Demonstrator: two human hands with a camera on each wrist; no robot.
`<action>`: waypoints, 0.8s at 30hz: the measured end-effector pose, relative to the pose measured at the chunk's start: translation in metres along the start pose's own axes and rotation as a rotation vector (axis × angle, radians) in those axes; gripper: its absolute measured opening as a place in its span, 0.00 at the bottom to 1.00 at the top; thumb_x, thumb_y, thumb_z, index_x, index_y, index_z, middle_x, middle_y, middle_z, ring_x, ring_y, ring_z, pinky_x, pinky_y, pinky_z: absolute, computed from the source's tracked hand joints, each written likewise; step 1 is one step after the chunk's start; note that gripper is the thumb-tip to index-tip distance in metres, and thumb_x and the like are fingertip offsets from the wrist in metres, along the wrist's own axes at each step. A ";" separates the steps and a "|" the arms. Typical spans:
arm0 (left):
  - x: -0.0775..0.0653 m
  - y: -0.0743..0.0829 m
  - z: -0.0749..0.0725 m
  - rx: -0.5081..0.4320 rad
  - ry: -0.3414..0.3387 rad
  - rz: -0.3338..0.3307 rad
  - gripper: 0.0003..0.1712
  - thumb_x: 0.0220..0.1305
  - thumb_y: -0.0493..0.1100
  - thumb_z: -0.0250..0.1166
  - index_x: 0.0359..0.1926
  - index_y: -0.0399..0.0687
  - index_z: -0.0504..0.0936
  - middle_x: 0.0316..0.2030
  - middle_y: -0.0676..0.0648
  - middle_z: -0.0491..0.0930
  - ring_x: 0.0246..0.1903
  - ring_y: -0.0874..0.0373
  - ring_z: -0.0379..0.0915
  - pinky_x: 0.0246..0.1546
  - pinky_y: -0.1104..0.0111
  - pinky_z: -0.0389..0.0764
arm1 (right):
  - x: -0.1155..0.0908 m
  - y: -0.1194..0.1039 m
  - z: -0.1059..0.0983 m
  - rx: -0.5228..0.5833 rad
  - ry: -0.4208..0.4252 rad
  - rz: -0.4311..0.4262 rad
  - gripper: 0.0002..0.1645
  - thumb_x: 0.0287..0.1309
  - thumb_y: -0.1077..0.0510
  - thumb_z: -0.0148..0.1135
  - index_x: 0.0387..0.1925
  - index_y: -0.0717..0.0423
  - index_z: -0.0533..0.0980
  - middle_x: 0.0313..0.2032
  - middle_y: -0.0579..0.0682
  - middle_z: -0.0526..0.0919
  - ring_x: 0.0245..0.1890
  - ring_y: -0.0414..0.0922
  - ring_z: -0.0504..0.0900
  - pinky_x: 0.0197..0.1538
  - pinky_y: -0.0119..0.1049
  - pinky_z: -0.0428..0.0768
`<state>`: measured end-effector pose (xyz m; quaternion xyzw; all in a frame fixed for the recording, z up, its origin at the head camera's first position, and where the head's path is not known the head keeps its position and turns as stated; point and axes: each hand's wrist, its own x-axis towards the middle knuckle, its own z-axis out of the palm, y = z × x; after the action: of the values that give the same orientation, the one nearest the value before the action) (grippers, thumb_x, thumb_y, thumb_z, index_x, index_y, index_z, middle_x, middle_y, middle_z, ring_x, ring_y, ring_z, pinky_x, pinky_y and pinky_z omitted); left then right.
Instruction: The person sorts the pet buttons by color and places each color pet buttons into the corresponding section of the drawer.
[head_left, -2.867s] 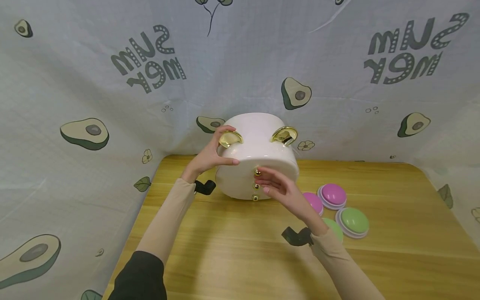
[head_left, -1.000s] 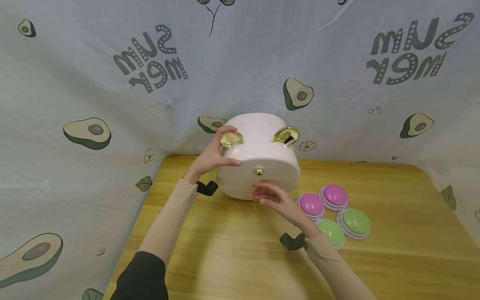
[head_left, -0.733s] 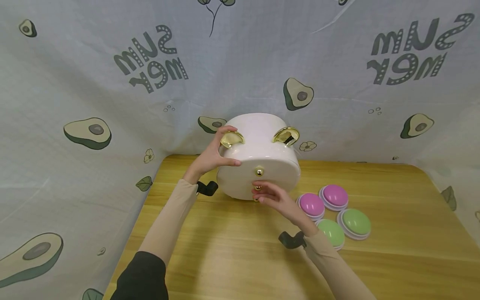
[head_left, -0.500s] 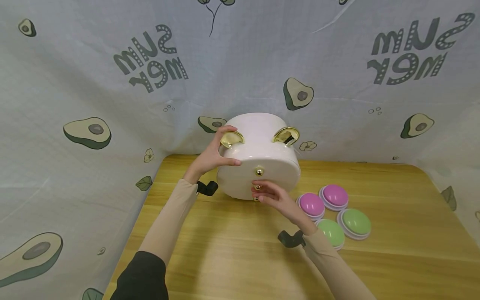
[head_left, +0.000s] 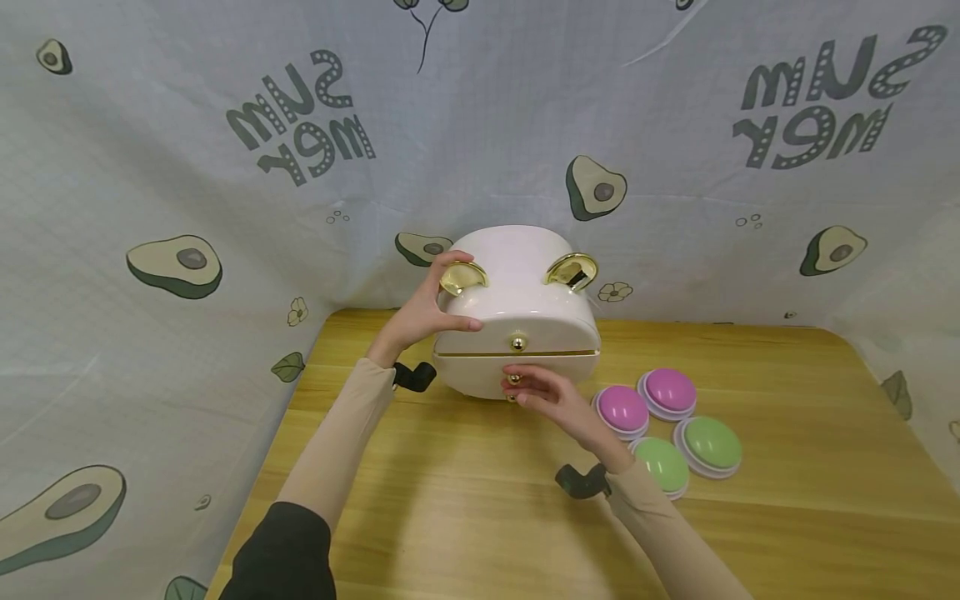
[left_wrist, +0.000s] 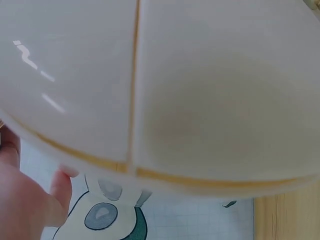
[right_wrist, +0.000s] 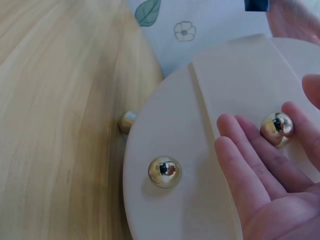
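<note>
A rounded white drawer box (head_left: 517, 250) with gold ears stands at the back of the table. My left hand (head_left: 418, 321) holds it around the left gold ear (head_left: 462, 277), thumb lying along the upper front edge. Three gold knobs run down its front. With the fingers of my right hand (head_left: 553, 393) I grip the middle knob (right_wrist: 277, 130). That middle drawer (head_left: 465, 369) sticks out a little, and a gold-lined gap shows along its top. Below it is the bottom knob (right_wrist: 165, 171); the top knob (head_left: 518, 342) is untouched.
To the right of the box lie two pink domed discs (head_left: 670, 390) and two green domed discs (head_left: 711, 443) with white rims, close to my right wrist. A wooden table (head_left: 450, 517) carries everything. Printed avocado cloth (head_left: 480, 125) hangs behind and at the sides.
My right hand has gone from the top knob down to the middle one. The middle drawer has come slightly out towards me. My left hand stays at the ear.
</note>
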<state>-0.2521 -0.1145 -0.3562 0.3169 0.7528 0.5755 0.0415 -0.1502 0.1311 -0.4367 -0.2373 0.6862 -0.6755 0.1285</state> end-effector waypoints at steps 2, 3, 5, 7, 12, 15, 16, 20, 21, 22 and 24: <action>0.000 0.001 0.000 0.005 -0.002 -0.002 0.50 0.46 0.34 0.76 0.65 0.56 0.56 0.67 0.48 0.51 0.66 0.55 0.48 0.63 0.47 0.50 | 0.000 0.000 0.000 0.002 -0.001 -0.006 0.26 0.64 0.70 0.54 0.62 0.72 0.65 0.56 0.70 0.72 0.56 0.65 0.72 0.55 0.38 0.74; 0.000 0.001 0.000 0.008 -0.003 -0.003 0.49 0.46 0.34 0.76 0.65 0.56 0.56 0.67 0.48 0.52 0.66 0.55 0.48 0.63 0.48 0.50 | -0.001 0.000 0.000 0.002 0.000 -0.008 0.25 0.64 0.70 0.54 0.62 0.72 0.65 0.56 0.70 0.72 0.56 0.65 0.72 0.55 0.39 0.74; 0.000 0.002 0.000 0.014 -0.007 -0.004 0.49 0.46 0.34 0.76 0.65 0.56 0.56 0.66 0.48 0.52 0.65 0.55 0.48 0.63 0.49 0.50 | -0.002 -0.001 0.001 0.003 0.001 -0.009 0.25 0.64 0.70 0.53 0.62 0.71 0.65 0.56 0.70 0.72 0.56 0.65 0.72 0.55 0.41 0.74; 0.000 0.003 0.000 0.018 -0.009 -0.005 0.49 0.46 0.33 0.76 0.65 0.55 0.56 0.66 0.48 0.53 0.65 0.55 0.49 0.64 0.49 0.50 | -0.003 -0.001 0.001 0.003 0.000 -0.014 0.25 0.64 0.71 0.53 0.62 0.72 0.64 0.56 0.71 0.72 0.55 0.65 0.72 0.56 0.43 0.73; -0.001 0.003 -0.001 0.013 -0.016 -0.031 0.49 0.47 0.33 0.75 0.65 0.55 0.56 0.66 0.48 0.52 0.65 0.55 0.48 0.64 0.50 0.49 | -0.006 -0.001 0.002 0.006 -0.006 -0.016 0.25 0.64 0.71 0.53 0.62 0.72 0.65 0.56 0.71 0.72 0.55 0.65 0.72 0.56 0.41 0.73; -0.001 0.004 -0.002 0.013 -0.023 -0.039 0.49 0.47 0.33 0.75 0.65 0.55 0.56 0.66 0.47 0.52 0.66 0.55 0.48 0.64 0.49 0.49 | -0.009 -0.001 0.003 0.001 -0.010 -0.009 0.25 0.64 0.69 0.54 0.62 0.72 0.65 0.55 0.70 0.72 0.55 0.64 0.73 0.56 0.43 0.73; -0.001 0.005 -0.002 0.015 -0.025 -0.040 0.49 0.47 0.33 0.75 0.65 0.55 0.56 0.66 0.47 0.52 0.66 0.54 0.48 0.64 0.49 0.49 | -0.010 -0.001 0.003 -0.004 -0.011 -0.006 0.25 0.64 0.69 0.54 0.62 0.71 0.65 0.55 0.70 0.72 0.55 0.63 0.73 0.56 0.45 0.73; -0.001 0.007 -0.003 0.035 -0.033 -0.046 0.49 0.47 0.34 0.76 0.65 0.55 0.56 0.66 0.47 0.52 0.66 0.55 0.47 0.65 0.50 0.48 | -0.013 -0.002 0.005 -0.007 -0.017 0.010 0.25 0.65 0.67 0.54 0.62 0.71 0.65 0.55 0.70 0.72 0.55 0.61 0.75 0.55 0.47 0.73; -0.001 0.007 -0.004 0.037 -0.035 -0.046 0.49 0.47 0.34 0.76 0.65 0.56 0.56 0.66 0.48 0.52 0.66 0.56 0.47 0.65 0.50 0.48 | -0.013 -0.002 0.005 -0.010 -0.018 0.012 0.25 0.65 0.67 0.54 0.62 0.71 0.65 0.55 0.70 0.72 0.55 0.61 0.75 0.55 0.46 0.74; -0.001 0.008 -0.004 0.039 -0.037 -0.046 0.49 0.48 0.34 0.76 0.65 0.56 0.56 0.66 0.48 0.52 0.66 0.56 0.47 0.65 0.51 0.48 | -0.014 -0.003 0.006 -0.011 -0.020 0.014 0.25 0.65 0.67 0.54 0.62 0.71 0.65 0.55 0.70 0.72 0.55 0.61 0.75 0.55 0.44 0.74; -0.001 0.007 -0.004 0.044 -0.038 -0.043 0.49 0.47 0.35 0.76 0.65 0.55 0.56 0.65 0.48 0.53 0.66 0.56 0.48 0.65 0.51 0.48 | -0.016 -0.004 0.007 -0.005 -0.021 0.020 0.25 0.65 0.68 0.54 0.62 0.70 0.65 0.56 0.70 0.72 0.55 0.61 0.74 0.54 0.41 0.75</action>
<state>-0.2504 -0.1175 -0.3484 0.3125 0.7710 0.5515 0.0610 -0.1325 0.1326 -0.4357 -0.2379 0.6888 -0.6700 0.1417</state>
